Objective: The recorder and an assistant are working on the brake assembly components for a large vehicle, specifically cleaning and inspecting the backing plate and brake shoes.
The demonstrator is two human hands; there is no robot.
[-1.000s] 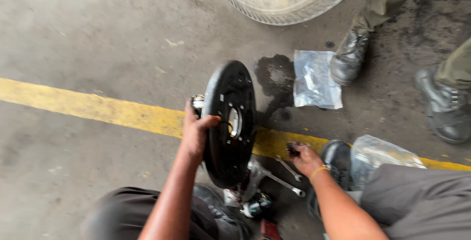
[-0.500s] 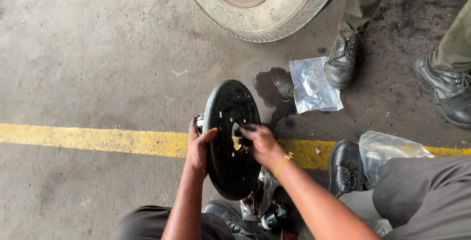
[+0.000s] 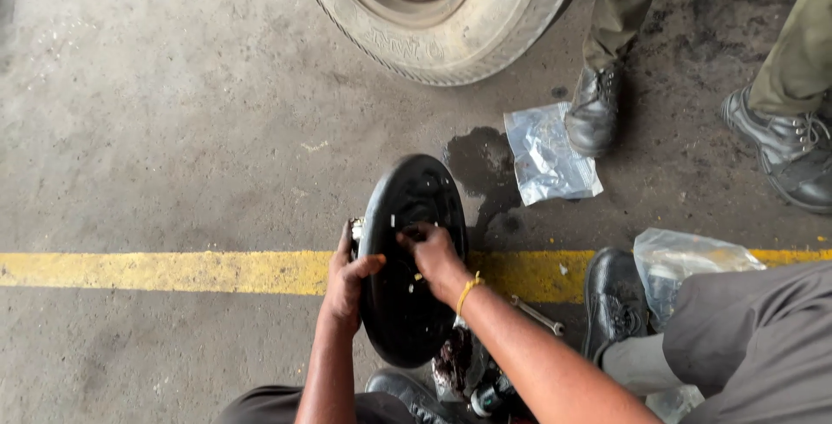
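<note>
black metal disc (image 3: 407,259) stands on edge over the yellow floor line (image 3: 156,270) | left hand (image 3: 348,278) clamps its rim; right hand (image 3: 435,255) presses fingertips at the hub | step: working the centre; next calls for a steady rim | since a second ago: right hand came up from the floor; big tyre (image 3: 442,16) nearer
</note>
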